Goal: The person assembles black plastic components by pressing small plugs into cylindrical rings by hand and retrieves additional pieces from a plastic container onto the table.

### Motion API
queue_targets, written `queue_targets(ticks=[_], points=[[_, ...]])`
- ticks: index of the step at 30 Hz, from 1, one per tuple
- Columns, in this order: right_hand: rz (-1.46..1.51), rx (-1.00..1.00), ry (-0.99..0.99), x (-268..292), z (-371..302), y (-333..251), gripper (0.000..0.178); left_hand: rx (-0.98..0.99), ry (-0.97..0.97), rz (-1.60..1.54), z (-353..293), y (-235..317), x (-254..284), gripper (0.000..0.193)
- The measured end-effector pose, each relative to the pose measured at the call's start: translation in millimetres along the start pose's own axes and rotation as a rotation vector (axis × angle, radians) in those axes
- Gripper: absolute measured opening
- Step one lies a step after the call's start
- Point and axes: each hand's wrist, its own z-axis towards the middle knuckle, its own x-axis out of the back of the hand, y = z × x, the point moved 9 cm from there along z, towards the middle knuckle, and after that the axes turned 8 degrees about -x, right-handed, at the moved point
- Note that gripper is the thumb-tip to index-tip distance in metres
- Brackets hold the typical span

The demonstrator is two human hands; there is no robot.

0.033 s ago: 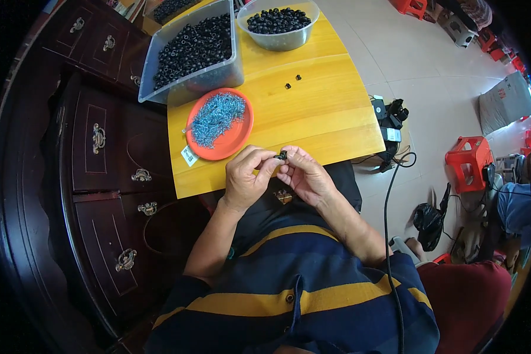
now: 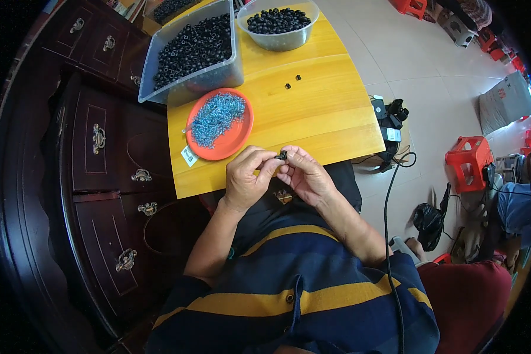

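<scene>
Mid-frame, the left hand [image 2: 246, 178] and right hand [image 2: 307, 177] pinch closed on a black part [image 2: 283, 155], seemingly working it; the next move likely needs steadiness.

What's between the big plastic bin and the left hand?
An orange-red plate of small blue pieces, on the yellow table, lies between the bin and the left hand; the head view shows it.

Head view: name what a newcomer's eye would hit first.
Probably the red-orange plate of blue bits, at the left of the yellow table. Next, the tub of black rings beyond it, at the table's far left. Then the left fingers and right fingers, pinching a small dark piece by the table's near edge.
</scene>
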Motion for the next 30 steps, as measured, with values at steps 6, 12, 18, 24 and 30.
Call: queue_targets(ticks=[6,12,18,24,30], points=[[-0.044,0.001,0.049,-1.8,-3.3,-0.9,0.024,-0.070,0.027,0.102,-3.0,7.6,-1.0,0.014],[-0.154,0.091,0.057,1.1,-5.5,-8.2,0.022,-0.098,0.008,0.122,-4.9,8.4,-4.3,0.014],[-0.202,0.130,0.051,3.8,-5.3,-11.9,0.022,-0.069,0.012,0.065,-8.0,6.9,-5.1,0.014],[-0.290,0.147,0.085,2.6,-7.4,-16.5,0.022,-0.064,0.016,0.052,-9.9,7.7,-4.5,0.013],[-0.280,0.170,0.068,1.8,-7.7,-16.3,0.023,-0.061,0.075,0.080,-11.9,12.3,-2.6,0.013]])
